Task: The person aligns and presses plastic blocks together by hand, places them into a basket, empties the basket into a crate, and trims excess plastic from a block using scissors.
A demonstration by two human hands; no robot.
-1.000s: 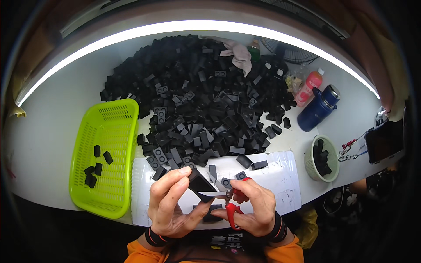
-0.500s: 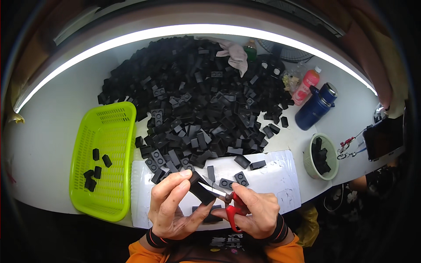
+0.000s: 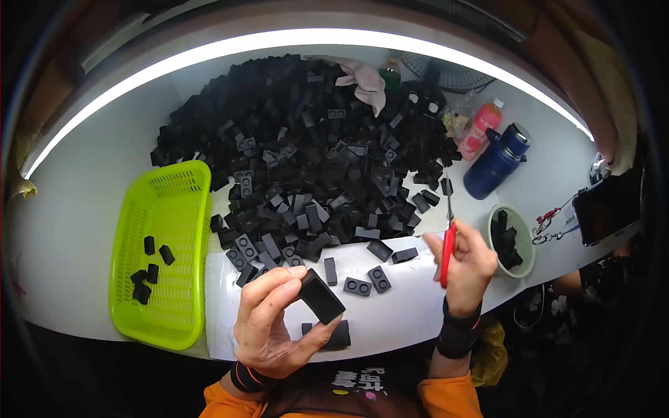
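Note:
Between the thumb and fingers of my left hand (image 3: 268, 322) a black block (image 3: 320, 298) is held tilted over the white board (image 3: 397, 306). My right hand (image 3: 465, 268) grips scissors (image 3: 448, 254) by their red handles, blades pointing away from me, well to the right of that block. On the board around them lie several loose black blocks, among them two with round rings on top, such as the studded block (image 3: 357, 287). Another dark block (image 3: 339, 336) lies just behind my left fingers, partly hidden. Beyond the board spreads a large heap of black blocks (image 3: 300, 167).
A green basket (image 3: 202, 279) with several blocks stands at left. On the right are a pale round basket (image 3: 527, 259) holding blocks, a navy flask (image 3: 491, 167) and a pink bottle (image 3: 479, 129). A cloth (image 3: 366, 83) lies on the heap. A bright lamp arches overhead.
My right hand has drawn the scissors away from the block, moving right and farther out, and turned the blades forward. My left hand keeps hold of the block in nearly the same place.

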